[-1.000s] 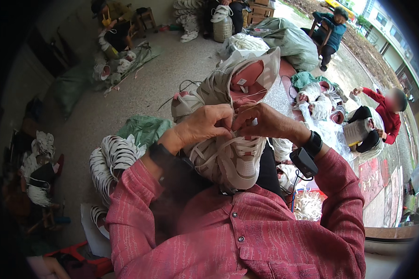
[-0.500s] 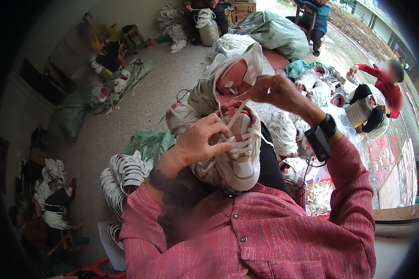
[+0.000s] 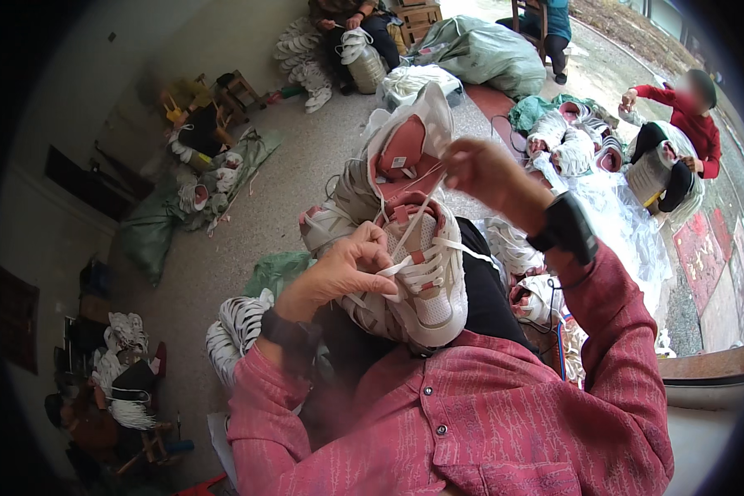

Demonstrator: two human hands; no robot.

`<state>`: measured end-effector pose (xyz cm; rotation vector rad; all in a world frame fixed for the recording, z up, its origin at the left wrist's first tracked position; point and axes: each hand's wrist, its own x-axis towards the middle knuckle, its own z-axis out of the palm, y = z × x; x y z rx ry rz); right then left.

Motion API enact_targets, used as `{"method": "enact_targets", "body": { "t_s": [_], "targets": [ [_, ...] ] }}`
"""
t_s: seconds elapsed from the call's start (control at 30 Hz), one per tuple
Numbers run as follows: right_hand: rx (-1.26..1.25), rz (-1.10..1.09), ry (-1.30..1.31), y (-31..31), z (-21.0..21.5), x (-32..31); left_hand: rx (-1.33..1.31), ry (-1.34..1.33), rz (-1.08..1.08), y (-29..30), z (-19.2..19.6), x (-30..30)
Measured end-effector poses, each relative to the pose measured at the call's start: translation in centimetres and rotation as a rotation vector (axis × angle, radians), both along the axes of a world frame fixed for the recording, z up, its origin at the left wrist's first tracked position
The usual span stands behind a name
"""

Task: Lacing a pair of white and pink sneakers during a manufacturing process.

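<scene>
A white and beige sneaker [image 3: 436, 312] with pink trim rests on my lap, its toe toward me. White lace is threaded through part of its eyelets. At the sneaker's left side, my left hand [image 3: 349, 271] pinches a loop of the lace between thumb and finger. Above the shoe's opening my right hand [image 3: 489, 178] is closed, its fingertips on the shoelace [image 3: 422, 208] that runs up taut from the eyelets. Another lace end hangs over the sneaker's right side. Beyond it stand more beige shoes, one showing a pink lining [image 3: 403, 142].
Strung shoes [image 3: 238, 331] lie by my left leg, and more shoes [image 3: 517, 248] by my right. Past them is a big green sack [image 3: 492, 58]. A co-worker in red [image 3: 694, 124] sits at the right; other people sit farther off.
My left thumb and fingers have closed on a loop of lace at the sneaker's side. My right hand stays raised with the lace, slightly turned. The whole view has shifted a little.
</scene>
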<state>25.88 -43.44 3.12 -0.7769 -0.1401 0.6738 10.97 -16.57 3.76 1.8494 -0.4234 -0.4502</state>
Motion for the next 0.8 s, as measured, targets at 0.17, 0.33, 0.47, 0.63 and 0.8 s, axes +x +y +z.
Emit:
{"method": "enact_targets", "body": {
  "t_s": [0.17,0.33,0.47,0.63,0.8],
  "targets": [
    [0.346,-0.092,-0.041,-13.0,2.8,6.7,0.068,-0.067,-0.097,0.0,0.6,0.9],
    [0.254,-0.255,-0.024,-13.8,4.1,5.1,0.07,-0.016,-0.012,0.0,0.4,0.2],
    [0.273,-0.241,-0.035,-14.1,3.5,5.3,0.101,-0.125,-0.038,0.2,0.0,0.3],
    [0.229,-0.185,-0.003,-12.7,2.7,4.0,0.132,-0.213,-0.096,0.5,0.5,-0.4],
    [-0.04,-0.397,-0.137,-10.5,3.3,0.9,0.071,-0.425,0.048,-0.6,-1.0,-1.6]
  ]
}}
